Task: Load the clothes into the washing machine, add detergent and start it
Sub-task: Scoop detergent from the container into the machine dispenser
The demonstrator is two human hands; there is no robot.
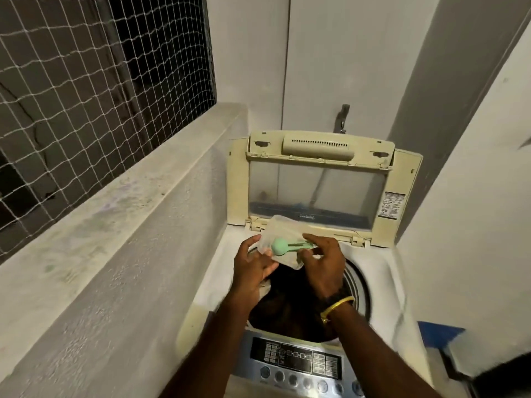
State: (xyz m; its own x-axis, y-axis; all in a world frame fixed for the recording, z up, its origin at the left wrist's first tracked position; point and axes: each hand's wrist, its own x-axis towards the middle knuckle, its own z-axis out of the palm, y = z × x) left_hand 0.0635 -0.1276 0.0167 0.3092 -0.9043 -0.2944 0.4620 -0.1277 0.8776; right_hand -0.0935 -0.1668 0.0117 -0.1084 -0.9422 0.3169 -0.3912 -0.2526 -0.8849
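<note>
Over the washing machine's [218, 271] open drum, already holding dark clothes [290, 305], the left hand [253, 268] grips a clear detergent container [283, 237] steady while the right hand [324, 262] pinches the green scoop [280, 246], apparently to dose detergent.

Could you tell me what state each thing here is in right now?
Washing machine lid: raised open.
Drum: loaded with dark clothes.
Clear container: held by left hand.
Green scoop: pinched by right hand.
</note>
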